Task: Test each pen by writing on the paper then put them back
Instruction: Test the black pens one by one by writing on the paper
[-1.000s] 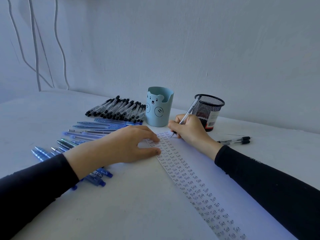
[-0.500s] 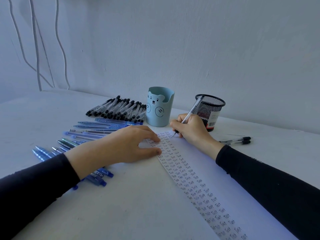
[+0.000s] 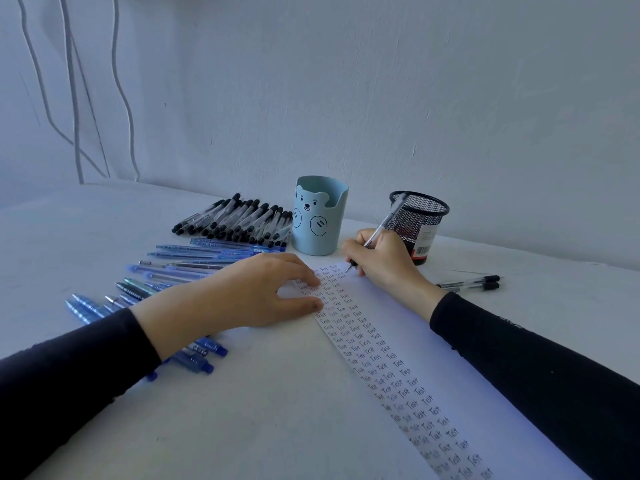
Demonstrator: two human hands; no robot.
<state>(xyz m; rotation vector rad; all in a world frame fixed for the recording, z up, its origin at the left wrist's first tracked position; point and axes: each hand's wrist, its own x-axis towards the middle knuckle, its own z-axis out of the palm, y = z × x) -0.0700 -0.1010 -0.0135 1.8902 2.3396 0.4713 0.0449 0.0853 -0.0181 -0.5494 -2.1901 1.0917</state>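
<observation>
From the paper's [image 3: 412, 337] far end: cup [image 3: 318, 223] is placed at twelve o'clock, mesh holder [image 3: 420, 216] at two, pen rows [image 3: 239, 219] at ten, two pens [image 3: 474, 283] at three.

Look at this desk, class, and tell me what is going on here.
A person is testing pens. The right hand grips a clear pen, its tip on the far end of the paper, beside columns of the word Test. The left hand presses the paper flat. Rows of black-capped pens and blue pens lie on the left; a bear cup and a mesh cup stand behind, and two more pens lie on the right.
</observation>
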